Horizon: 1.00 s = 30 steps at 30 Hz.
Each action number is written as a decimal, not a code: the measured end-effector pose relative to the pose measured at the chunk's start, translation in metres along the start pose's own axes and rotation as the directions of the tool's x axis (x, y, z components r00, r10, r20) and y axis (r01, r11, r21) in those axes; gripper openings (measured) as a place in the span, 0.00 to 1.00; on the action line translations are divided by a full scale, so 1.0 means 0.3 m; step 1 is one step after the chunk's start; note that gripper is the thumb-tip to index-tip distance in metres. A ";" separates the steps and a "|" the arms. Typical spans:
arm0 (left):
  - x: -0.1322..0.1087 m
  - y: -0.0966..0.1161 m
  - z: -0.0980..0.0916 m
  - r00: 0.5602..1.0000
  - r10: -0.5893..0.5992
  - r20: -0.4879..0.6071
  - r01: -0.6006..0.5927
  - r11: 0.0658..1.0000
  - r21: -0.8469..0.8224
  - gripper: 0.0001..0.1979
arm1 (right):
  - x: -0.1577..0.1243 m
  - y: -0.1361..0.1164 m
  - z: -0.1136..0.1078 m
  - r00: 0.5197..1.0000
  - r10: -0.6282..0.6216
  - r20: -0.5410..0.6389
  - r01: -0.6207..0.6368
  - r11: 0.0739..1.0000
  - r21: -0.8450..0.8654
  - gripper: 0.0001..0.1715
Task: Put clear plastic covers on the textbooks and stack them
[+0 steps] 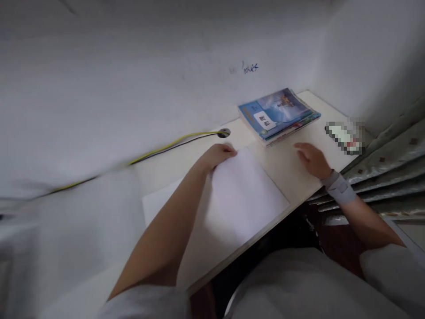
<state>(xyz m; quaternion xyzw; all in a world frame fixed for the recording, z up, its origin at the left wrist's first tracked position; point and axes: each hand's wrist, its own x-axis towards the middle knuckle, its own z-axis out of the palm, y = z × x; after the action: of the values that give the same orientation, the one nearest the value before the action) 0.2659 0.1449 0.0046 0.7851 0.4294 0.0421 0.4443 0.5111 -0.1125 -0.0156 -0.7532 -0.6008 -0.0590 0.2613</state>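
Note:
A white sheet of paper (pixel 247 190) lies on the white desk (pixel 199 261), its left part lifted and curved. My left hand (pixel 219 156) pinches the sheet's upper left corner. Beneath my left forearm, the edge of another white sheet (pixel 157 201) shows. To the right of the paper, my right hand (pixel 312 160) hovers over the desk with its fingers loosely bent and apart, touching nothing. Just beyond it sits a stack of books (pixel 279 115) with a blue cover on top.
A yellow and black cable (pixel 166 147) runs along the wall into a round hole (pixel 223 133) in the desk. A blurred-out object (pixel 345 137) lies at the desk's right end, beside a patterned curtain (pixel 392 164). The desk's front edge is near my body.

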 end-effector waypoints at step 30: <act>-0.498 -0.212 -0.006 0.774 0.360 -0.521 -0.130 0.895 0.426 0.16 | 0.106 -0.358 0.227 0.862 -0.430 0.268 0.430 0.901 0.061 0.24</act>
<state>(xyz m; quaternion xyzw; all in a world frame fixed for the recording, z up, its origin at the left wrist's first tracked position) 0.1308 0.0549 0.0061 0.8515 0.4373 0.2605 0.1258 0.4040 -0.0380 -0.0266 -0.6013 -0.7837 -0.0108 0.1554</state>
